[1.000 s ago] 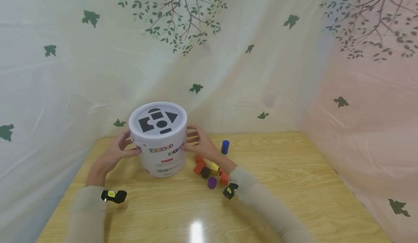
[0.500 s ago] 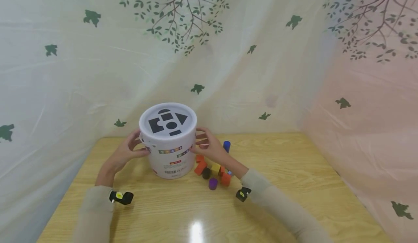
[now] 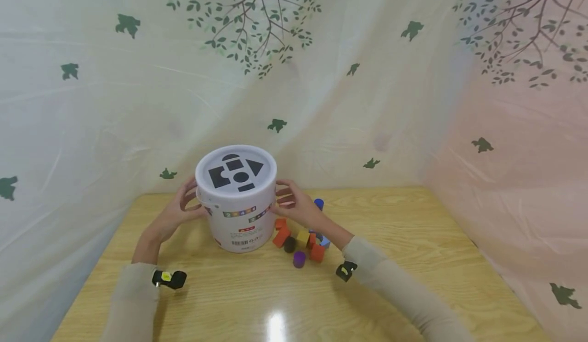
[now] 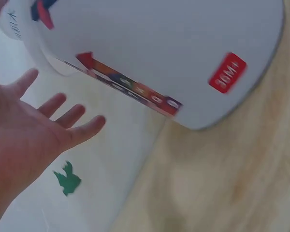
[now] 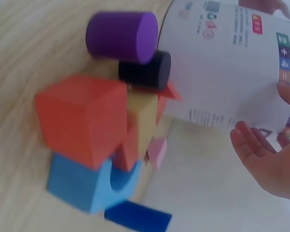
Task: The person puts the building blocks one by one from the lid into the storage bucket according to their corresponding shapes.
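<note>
A white bucket [image 3: 243,229] stands upright on the table, its lid [image 3: 264,181] cut with dark shape holes. My left hand [image 3: 173,217] is at its left side; in the left wrist view the left hand's fingers [image 4: 87,129] spread out with a gap to the bucket wall. At the other side is my right hand [image 3: 298,210], fingers loosely bent and the thumb tip right by the wall in the right wrist view. Neither hand grips the bucket. Beside it lie toy blocks: a purple cylinder [image 5: 121,36], a red cube [image 5: 84,121], a black block [image 5: 145,70] and a light blue arch [image 5: 82,181].
Yellow [image 3: 302,238] and orange-red [image 3: 282,237] blocks sit in the same pile, under the right forearm. A dark blue cylinder [image 3: 319,204] stands behind it. The wooden table [image 3: 413,260] ends at a printed cloth [image 3: 344,117] at the back.
Between one second and half a second ago, the bucket moved right, towards the blocks, with both hands at its sides. Since then it has stayed put, and the left fingers have eased off it.
</note>
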